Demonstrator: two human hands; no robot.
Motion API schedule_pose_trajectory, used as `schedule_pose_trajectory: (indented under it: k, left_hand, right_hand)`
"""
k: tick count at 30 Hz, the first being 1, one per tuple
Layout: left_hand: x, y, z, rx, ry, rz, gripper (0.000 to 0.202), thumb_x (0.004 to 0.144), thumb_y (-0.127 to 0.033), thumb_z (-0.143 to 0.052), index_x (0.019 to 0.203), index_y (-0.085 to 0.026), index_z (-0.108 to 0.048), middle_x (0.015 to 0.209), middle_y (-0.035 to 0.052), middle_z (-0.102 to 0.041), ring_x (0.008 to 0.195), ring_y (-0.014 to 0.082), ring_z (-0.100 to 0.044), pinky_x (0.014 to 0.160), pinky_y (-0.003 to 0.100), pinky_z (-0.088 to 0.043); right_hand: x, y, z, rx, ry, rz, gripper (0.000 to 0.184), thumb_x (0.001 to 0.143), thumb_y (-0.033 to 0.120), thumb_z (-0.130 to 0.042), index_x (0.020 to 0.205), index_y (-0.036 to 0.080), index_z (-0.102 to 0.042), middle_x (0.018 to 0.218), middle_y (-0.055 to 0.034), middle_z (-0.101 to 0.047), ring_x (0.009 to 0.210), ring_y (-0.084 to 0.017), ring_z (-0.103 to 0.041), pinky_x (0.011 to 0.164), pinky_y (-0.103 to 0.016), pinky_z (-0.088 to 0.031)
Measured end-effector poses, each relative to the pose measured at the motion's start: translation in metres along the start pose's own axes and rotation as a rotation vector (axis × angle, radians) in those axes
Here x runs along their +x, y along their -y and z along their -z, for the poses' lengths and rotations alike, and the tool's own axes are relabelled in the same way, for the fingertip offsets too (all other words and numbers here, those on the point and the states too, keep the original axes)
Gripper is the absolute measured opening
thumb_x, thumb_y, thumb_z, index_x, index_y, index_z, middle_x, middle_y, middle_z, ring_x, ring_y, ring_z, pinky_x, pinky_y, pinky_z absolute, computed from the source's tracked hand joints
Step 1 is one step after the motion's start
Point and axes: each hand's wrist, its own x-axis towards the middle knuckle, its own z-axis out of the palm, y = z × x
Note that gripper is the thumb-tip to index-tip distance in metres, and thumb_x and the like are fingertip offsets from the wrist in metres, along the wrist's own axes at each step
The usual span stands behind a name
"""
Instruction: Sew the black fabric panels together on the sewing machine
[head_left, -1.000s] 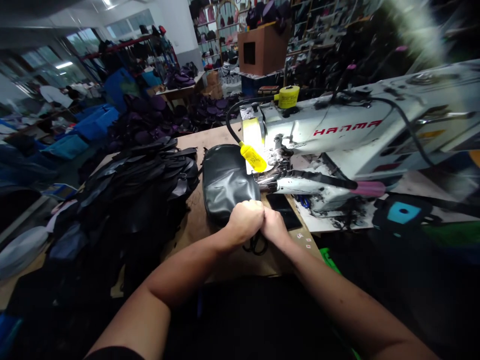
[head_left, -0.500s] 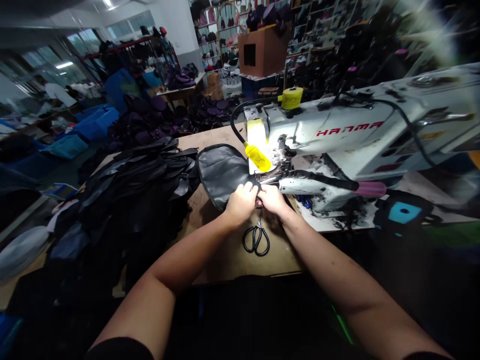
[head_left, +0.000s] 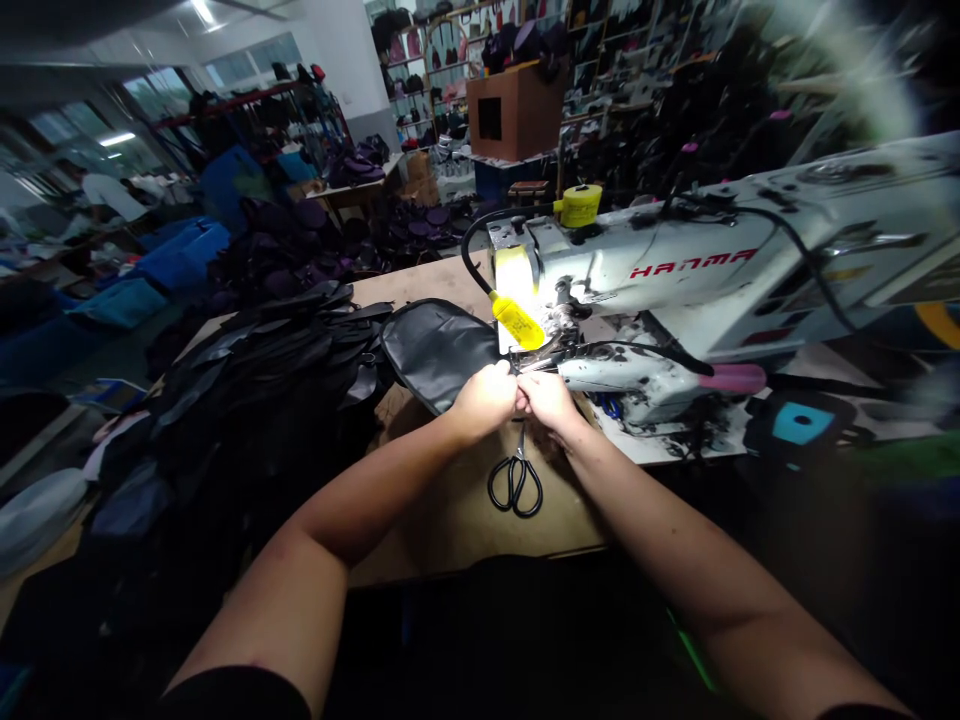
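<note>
A black leather piece [head_left: 435,345] lies on the wooden table in front of the white sewing machine [head_left: 675,270]. My left hand [head_left: 486,398] is closed on its near edge, right below the needle area. My right hand [head_left: 550,400] is pressed against the left one, fingers closed on the same edge. Both hands sit just under the yellow lamp head [head_left: 517,322]. Black-handled scissors [head_left: 516,480] lie on the table directly below my hands, untouched.
A big heap of black cut pieces [head_left: 277,350] covers the table's left half. The wooden table [head_left: 450,520] shows bare between the heap and the machine. Blue bins and purple goods fill the background; a brown box [head_left: 514,108] stands behind the machine.
My hands moved away from me, up to the machine's needle area, carrying the leather piece's edge along. The scissors, hidden under my hands before, now lie uncovered.
</note>
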Motion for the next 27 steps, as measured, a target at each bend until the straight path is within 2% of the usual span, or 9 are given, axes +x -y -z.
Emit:
schedule_pose_trajectory:
  k: [3, 7, 12, 16, 21, 23, 27]
  left_hand:
    - [-0.013, 0.002, 0.007, 0.088, -0.009, -0.040, 0.034, 0.103, -0.032, -0.044, 0.116, -0.007, -0.063, 0.109, 0.0165, -0.061, 0.098, 0.0274, -0.058, 0.080, 0.036, -0.049]
    - [-0.026, 0.012, 0.017, 0.183, 0.105, -0.127, 0.029, 0.102, -0.016, -0.036, 0.108, -0.007, -0.063, 0.102, 0.0152, -0.063, 0.094, 0.0271, -0.060, 0.078, 0.036, -0.049]
    - [-0.020, 0.026, 0.022, 0.189, 0.183, -0.195, 0.030, 0.101, -0.015, -0.035, 0.109, -0.008, -0.063, 0.104, 0.0148, -0.065, 0.086, 0.0243, -0.065, 0.073, 0.034, -0.051]
    - [-0.017, 0.026, 0.023, 0.164, 0.214, -0.205, 0.033, 0.101, -0.016, -0.034, 0.111, -0.007, -0.065, 0.099, 0.0151, -0.066, 0.082, 0.0238, -0.068, 0.069, 0.034, -0.052]
    - [-0.013, 0.002, 0.027, 0.061, 0.159, -0.126, 0.031, 0.100, -0.015, -0.041, 0.108, -0.006, -0.070, 0.100, 0.0164, -0.068, 0.087, 0.0259, -0.069, 0.075, 0.035, -0.055]
    - [-0.006, -0.016, 0.026, 0.006, 0.129, -0.027, 0.030, 0.097, -0.011, -0.044, 0.110, -0.005, -0.071, 0.102, 0.0174, -0.069, 0.090, 0.0260, -0.069, 0.078, 0.035, -0.055]
    - [0.006, -0.046, 0.019, -0.057, 0.125, 0.191, 0.035, 0.095, -0.006, -0.043, 0.119, -0.002, -0.068, 0.105, 0.0183, -0.071, 0.087, 0.0238, -0.070, 0.075, 0.032, -0.056]
  right_hand:
    - [0.001, 0.002, 0.000, 0.205, 0.042, -0.095, 0.026, 0.090, 0.027, -0.052, 0.066, 0.019, -0.056, 0.065, -0.0058, -0.068, 0.052, -0.015, -0.059, 0.049, -0.025, -0.047]
    - [0.000, 0.002, 0.001, 0.289, 0.099, -0.152, 0.018, 0.092, 0.025, -0.056, 0.076, 0.016, -0.060, 0.076, -0.0094, -0.074, 0.060, -0.015, -0.067, 0.048, -0.021, -0.047]
    - [-0.006, 0.007, -0.001, 0.416, 0.090, -0.212, 0.017, 0.094, 0.022, -0.058, 0.081, 0.015, -0.063, 0.077, -0.0083, -0.074, 0.064, -0.013, -0.069, 0.048, -0.017, -0.047]
    - [-0.010, 0.012, -0.009, 0.501, 0.034, -0.248, 0.015, 0.091, 0.019, -0.057, 0.077, 0.016, -0.062, 0.073, -0.0051, -0.071, 0.064, -0.014, -0.068, 0.050, -0.019, -0.049]
    - [-0.009, 0.011, -0.014, 0.494, -0.022, -0.200, 0.021, 0.083, 0.025, -0.062, 0.065, 0.020, -0.052, 0.059, 0.0020, -0.057, 0.053, -0.012, -0.053, 0.052, -0.025, -0.050]
    - [-0.009, 0.009, -0.013, 0.466, -0.052, -0.169, 0.021, 0.082, 0.026, -0.060, 0.065, 0.021, -0.050, 0.058, 0.0033, -0.054, 0.054, -0.012, -0.050, 0.057, -0.025, -0.049]
    - [-0.007, 0.008, -0.003, 0.387, -0.074, -0.134, 0.017, 0.083, 0.028, -0.057, 0.069, 0.019, -0.052, 0.063, 0.0011, -0.060, 0.062, -0.013, -0.053, 0.063, -0.026, -0.048]
